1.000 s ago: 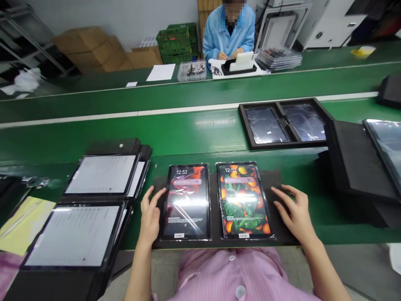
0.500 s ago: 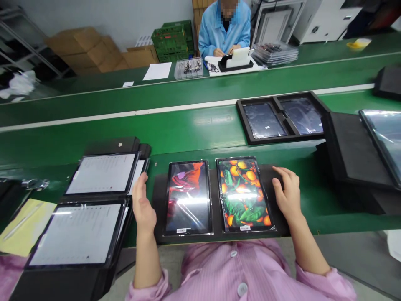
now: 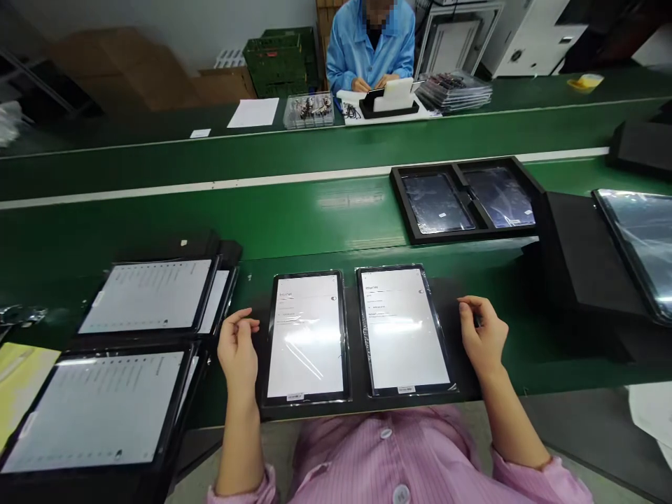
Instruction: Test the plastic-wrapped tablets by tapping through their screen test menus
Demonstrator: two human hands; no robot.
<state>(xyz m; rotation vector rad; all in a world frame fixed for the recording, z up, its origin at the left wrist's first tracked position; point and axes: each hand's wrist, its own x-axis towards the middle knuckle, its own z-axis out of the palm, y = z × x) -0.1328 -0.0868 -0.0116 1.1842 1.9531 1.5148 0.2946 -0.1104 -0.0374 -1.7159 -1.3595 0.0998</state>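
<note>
Two tablets lie side by side on a dark tray before me. Both the left tablet point(image 3: 306, 336) and the right tablet point(image 3: 403, 332) show a white "Internet" settings page, with glare across the glass. Film edges and a small label show on each. My left hand point(image 3: 239, 353) hovers left of the left tablet, its fingers loosely bent and holding nothing. Beside the right tablet, at the tray's right end, is my right hand point(image 3: 484, 336). Its fingers are curled with a gap to the thumb, and I see nothing in it.
Stacked trays on the left carry lit tablets point(image 3: 105, 413). A black tray point(image 3: 404, 210) with two dark tablets lies ahead right, beside a black stack point(image 3: 593, 252) bearing another tablet. Across the green line, a person in blue point(image 3: 370, 49) works near a clear parts box point(image 3: 309, 112).
Both tablet screens have switched from colourful wallpapers to white settings pages. My left hand's fingers have bent from a straighter pose, and my right hand's fingers have curled more. The view has shifted slightly.
</note>
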